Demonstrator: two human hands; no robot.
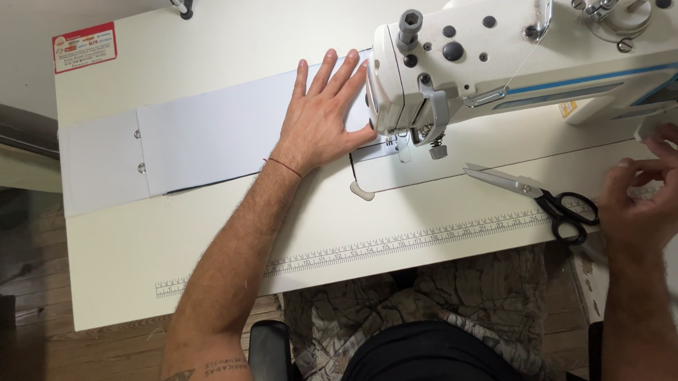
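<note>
My left hand (pixel 325 116) lies flat, fingers spread, on a long strip of pale grey fabric (pixel 202 135) that runs across the white table to the needle area of a white sewing machine (pixel 499 50). A thin red string circles that wrist. My right hand (pixel 651 191) hovers at the table's right edge, fingers curled near the machine's base, just right of black-handled scissors (pixel 538 195); whether it holds anything I cannot tell.
The fabric strip has two metal snaps (pixel 138 151) near its left end. A ruler scale (pixel 356 250) is printed along the table's front edge. A red and white sticker (pixel 84 47) sits at the back left corner. Wooden floor shows below.
</note>
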